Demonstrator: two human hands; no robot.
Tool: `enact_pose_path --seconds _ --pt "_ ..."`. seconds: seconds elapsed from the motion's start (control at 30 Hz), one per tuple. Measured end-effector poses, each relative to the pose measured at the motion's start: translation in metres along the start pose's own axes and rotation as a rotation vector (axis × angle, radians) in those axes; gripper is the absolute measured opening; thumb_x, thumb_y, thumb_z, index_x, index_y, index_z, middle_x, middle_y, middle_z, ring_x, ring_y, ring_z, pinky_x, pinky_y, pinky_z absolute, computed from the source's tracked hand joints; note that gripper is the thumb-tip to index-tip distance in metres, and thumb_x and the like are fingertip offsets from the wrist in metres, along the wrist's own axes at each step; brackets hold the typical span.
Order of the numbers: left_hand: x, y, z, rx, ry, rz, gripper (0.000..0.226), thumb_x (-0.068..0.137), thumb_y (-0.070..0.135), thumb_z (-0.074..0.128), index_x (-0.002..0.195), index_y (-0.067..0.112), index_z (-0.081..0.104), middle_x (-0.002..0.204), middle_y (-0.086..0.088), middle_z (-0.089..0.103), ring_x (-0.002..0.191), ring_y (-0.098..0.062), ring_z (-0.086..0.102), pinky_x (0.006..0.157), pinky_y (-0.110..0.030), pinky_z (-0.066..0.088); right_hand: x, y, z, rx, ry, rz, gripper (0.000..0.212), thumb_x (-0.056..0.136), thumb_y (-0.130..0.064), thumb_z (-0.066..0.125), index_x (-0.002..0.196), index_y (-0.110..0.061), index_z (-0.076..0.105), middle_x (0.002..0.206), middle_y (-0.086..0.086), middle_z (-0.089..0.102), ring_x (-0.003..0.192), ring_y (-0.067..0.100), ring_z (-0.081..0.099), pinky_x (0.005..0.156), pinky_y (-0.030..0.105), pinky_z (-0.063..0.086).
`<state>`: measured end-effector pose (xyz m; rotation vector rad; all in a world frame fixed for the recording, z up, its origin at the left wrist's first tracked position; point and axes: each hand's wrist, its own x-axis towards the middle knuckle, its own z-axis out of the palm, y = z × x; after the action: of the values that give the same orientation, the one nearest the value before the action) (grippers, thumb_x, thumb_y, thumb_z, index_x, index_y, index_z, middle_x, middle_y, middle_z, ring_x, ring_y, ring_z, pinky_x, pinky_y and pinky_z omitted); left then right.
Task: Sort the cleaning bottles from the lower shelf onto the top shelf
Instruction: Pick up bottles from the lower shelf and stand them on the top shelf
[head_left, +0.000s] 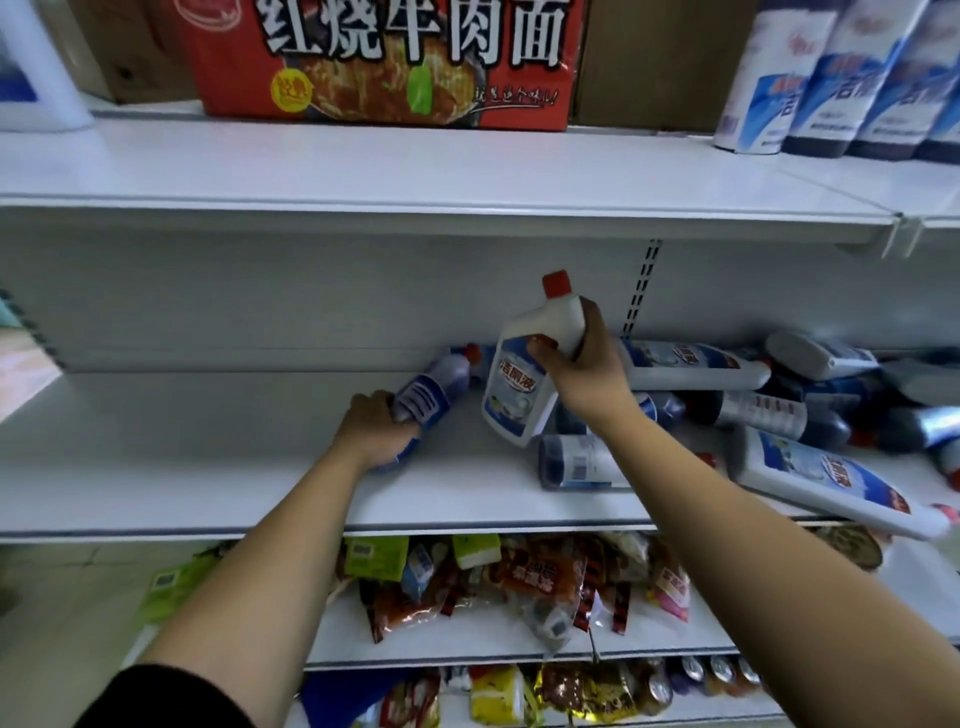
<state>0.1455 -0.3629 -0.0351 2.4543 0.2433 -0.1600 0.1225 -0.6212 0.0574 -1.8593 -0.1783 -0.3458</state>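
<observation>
In the head view, the pile of bottles (779, 410) at the right end of the lower shelf (208, 467) is blurred and overlapping, so single bottles are hard to tell apart, and the outermost ones are cut off by the picture's right edge. One white bottle there pokes its cap out over the shelf's front edge. The left half of the lower shelf lies bare up to the back wall. On the top shelf (415, 171) the front strip is free, with a red carton (384, 57) at the rear middle and upright bottles (831, 78) at the right. The left hand (376, 426) has its fingers curled round the base end of a blue bottle (431, 395) lying on its side on the lower shelf, near the middle. The right hand (582, 374) grips the white bottle (519, 384) at its neck, red cap up and tilted; whether its base touches the shelf, I cannot tell.
</observation>
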Motion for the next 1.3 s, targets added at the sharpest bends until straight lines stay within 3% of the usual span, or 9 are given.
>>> enact_pose_path --seconds 0.23,0.43,0.5,0.63,0.77,0.87,1.0,1.2,1.3 --pt "-0.024 -0.018 -0.001 -0.424 0.207 -0.062 0.053 0.075 0.016 0.083 0.112 -0.002 0.051 0.099 -0.013 0.068 0.085 -0.026 0.068 0.058 -0.024 0.046 -0.012 0.010 0.028 -0.043 -0.203 0.102 0.055 0.092 -0.016 0.068 0.138 -0.017 0.039 0.121 0.002 0.058 0.110 0.021 0.059 0.093 0.039 0.054" --pt "-0.040 -0.017 0.002 -0.602 0.111 -0.053 0.042 0.079 0.020 0.080 0.114 0.009 0.058 0.101 -0.013 0.072 0.084 -0.026 0.071 0.070 -0.035 0.058 -0.025 0.038 0.038 -0.107 -0.244 0.204 0.071 0.081 -0.019 0.081 0.137 -0.018 0.039 0.128 0.001 0.061 0.115 0.019 0.060 0.095 0.037 0.053" --pt "-0.045 -0.011 0.000 -0.680 0.090 -0.041 0.024 0.089 0.031 0.072 0.104 0.015 0.062 0.097 -0.014 0.074 0.084 -0.030 0.072 0.079 -0.045 0.061 -0.030 0.043 0.041 -0.107 -0.238 0.215 0.068 0.082 -0.026 0.080 0.136 -0.019 0.040 0.130 0.001 0.061 0.118 0.021 0.059 0.097 0.041 0.053" --pt "-0.052 0.001 -0.012 -0.955 0.011 -0.083 0.029 0.095 0.044 0.062 0.105 0.016 0.059 0.096 -0.013 0.073 0.085 -0.032 0.071 0.083 -0.047 0.058 -0.031 0.039 0.046 -0.021 -0.200 0.227 0.060 0.084 -0.028 0.079 0.132 -0.018 0.044 0.128 0.001 0.063 0.118 0.024 0.061 0.099 0.048 0.053" --pt "-0.061 0.011 -0.022 -1.126 -0.033 -0.021 0.022 0.092 0.027 0.069 0.106 0.016 0.056 0.090 -0.015 0.071 0.078 -0.032 0.070 0.078 -0.046 0.059 -0.041 0.032 0.051 0.219 -0.151 0.288 0.047 0.083 -0.027 0.079 0.123 -0.025 0.055 0.118 0.002 0.070 0.108 0.026 0.068 0.095 0.053 0.055" --pt "-0.069 0.016 -0.031 -1.126 -0.051 -0.031 0.023 0.094 0.033 0.064 0.105 0.013 0.058 0.083 -0.013 0.070 0.068 -0.025 0.068 0.065 -0.036 0.059 -0.050 0.020 0.057 0.355 -0.160 0.351 0.035 0.088 -0.029 0.074 0.119 -0.026 0.057 0.113 0.006 0.072 0.100 0.027 0.072 0.092 0.053 0.056" --pt "-0.083 0.014 -0.040 -1.186 -0.124 -0.056 0.029 0.096 0.035 0.059 0.107 0.009 0.063 0.090 -0.013 0.072 0.071 -0.024 0.069 0.069 -0.035 0.058 -0.064 0.000 0.064 0.420 -0.133 0.364 0.024 0.094 -0.031 0.067 0.115 -0.028 0.057 0.110 0.007 0.073 0.096 0.026 0.073 0.089 0.050 0.058" --pt "-0.119 0.010 -0.050 -1.155 -0.188 0.017 0.020 0.094 0.024 0.066 0.100 0.005 0.065 0.075 -0.010 0.075 0.061 -0.020 0.072 0.059 -0.033 0.061 -0.099 -0.032 0.065 0.381 -0.084 0.335 0.037 0.096 -0.035 0.063 0.127 -0.020 0.049 0.105 0.004 0.071 0.084 0.018 0.074 0.074 0.043 0.062" --pt "-0.141 0.016 -0.058 -1.133 -0.188 0.065 0.032 0.098 0.038 0.057 0.104 0.008 0.065 0.087 -0.012 0.076 0.071 -0.022 0.073 0.073 -0.039 0.061 -0.122 -0.050 0.060 0.342 -0.057 0.295 0.036 0.096 -0.036 0.062 0.124 -0.017 0.050 0.104 0.005 0.071 0.078 0.015 0.075 0.066 0.036 0.062"
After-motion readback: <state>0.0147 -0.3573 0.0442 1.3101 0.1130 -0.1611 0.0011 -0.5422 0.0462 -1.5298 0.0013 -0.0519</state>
